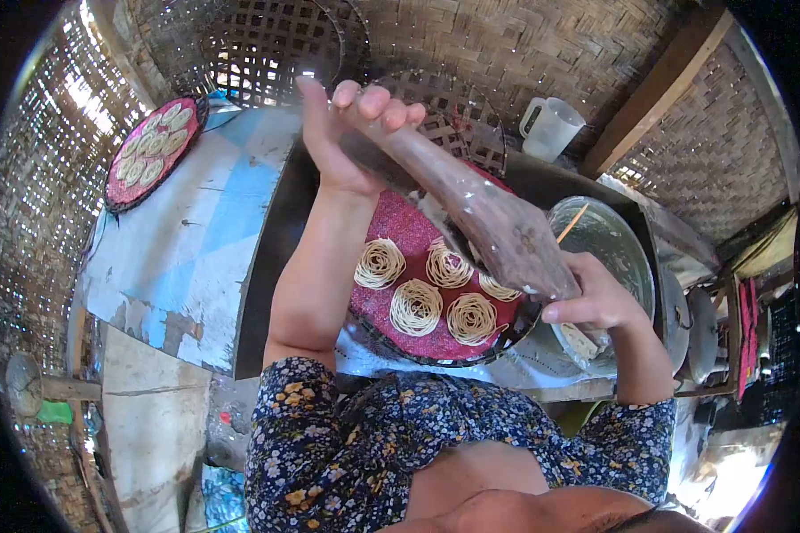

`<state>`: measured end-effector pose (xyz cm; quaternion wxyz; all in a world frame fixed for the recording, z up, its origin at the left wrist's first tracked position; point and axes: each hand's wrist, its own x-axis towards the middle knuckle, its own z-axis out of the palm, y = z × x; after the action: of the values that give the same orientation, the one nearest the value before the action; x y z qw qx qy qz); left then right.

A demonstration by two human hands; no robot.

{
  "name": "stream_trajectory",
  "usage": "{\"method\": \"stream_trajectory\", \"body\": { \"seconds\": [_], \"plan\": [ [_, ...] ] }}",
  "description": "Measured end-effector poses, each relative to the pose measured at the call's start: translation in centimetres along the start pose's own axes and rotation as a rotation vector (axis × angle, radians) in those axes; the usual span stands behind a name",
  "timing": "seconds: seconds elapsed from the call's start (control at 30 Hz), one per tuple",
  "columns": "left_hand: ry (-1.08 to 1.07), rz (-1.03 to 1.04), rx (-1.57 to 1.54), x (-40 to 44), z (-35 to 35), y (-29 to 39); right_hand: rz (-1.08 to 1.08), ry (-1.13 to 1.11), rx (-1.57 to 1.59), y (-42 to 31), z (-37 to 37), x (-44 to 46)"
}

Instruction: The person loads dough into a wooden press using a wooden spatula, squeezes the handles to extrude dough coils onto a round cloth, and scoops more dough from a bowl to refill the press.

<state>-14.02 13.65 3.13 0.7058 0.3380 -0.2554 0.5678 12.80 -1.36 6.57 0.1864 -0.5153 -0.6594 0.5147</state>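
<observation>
My left hand [351,124] is raised at the upper middle, its fingers wrapped over the upper end of a long worn wooden tool [498,218]. At the tool's lower right end, my right hand [591,298] grips it, thumb in front. The tool slants over a round tray [400,342] lined with red mesh. Several coiled noodle nests, such as one nest [416,307], lie on the tray, and the tool partly hides the tray's upper right part. Just right of the tool stands a large basin [636,258] with a thin stick [573,222] in it.
A second round tray [116,191] with several flat coils rests on the blue and white surface [182,231] at the left. A translucent jug [553,130] stands at the back right. Behind is a woven wall [542,44], with a wooden beam [658,93] at its right.
</observation>
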Motion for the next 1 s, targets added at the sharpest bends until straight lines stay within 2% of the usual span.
{"method": "stream_trajectory", "body": {
  "seconds": [0.13,0.27,0.37,0.4,0.5,0.57,0.63,0.7,0.87,0.97,1.0],
  "plan": [
    [0.097,-0.036,-0.033,-1.7,0.1,-1.2,0.054,-0.03,0.024,0.7,0.1,-1.2],
    [0.012,-0.086,-0.101,-2.4,-0.6,-3.3,0.101,-0.021,0.057,1.6,0.0,-2.6],
    [0.202,-0.165,-0.141,-2.3,-0.4,-4.5,0.138,-0.025,0.121,2.8,-0.5,-3.2],
    [0.335,-0.226,-0.139,-2.3,-0.1,-5.0,0.148,-0.026,0.148,3.3,-0.6,-3.3],
    [0.238,-0.798,0.099,-3.7,-3.5,-7.0,0.152,-0.021,0.109,4.0,-0.6,-3.1],
    [0.395,-0.973,0.682,-6.5,-4.0,-9.6,0.077,0.025,0.097,4.2,-0.3,-2.8],
    [0.281,-0.991,0.879,-9.4,-7.7,-10.9,0.04,0.039,0.071,4.3,-0.1,-2.7],
    [0.236,-1.01,0.997,-10.1,-7.6,-11.1,0.036,0.03,0.025,4.2,-0.3,-2.6],
    [0.306,-1.065,1.105,-9.4,-4.0,-10.1,-0.041,0.095,0.047,5.0,0.1,-2.3],
    [0.239,-1.322,1.228,-7.8,-3.1,-9.3,-0.01,0.117,0.032,5.0,-0.4,-2.1],
    [0.105,-1.189,1.341,-9.1,-5.5,-9.5,0.01,0.123,0.031,5.0,-0.5,-2.0]
  ]
}}
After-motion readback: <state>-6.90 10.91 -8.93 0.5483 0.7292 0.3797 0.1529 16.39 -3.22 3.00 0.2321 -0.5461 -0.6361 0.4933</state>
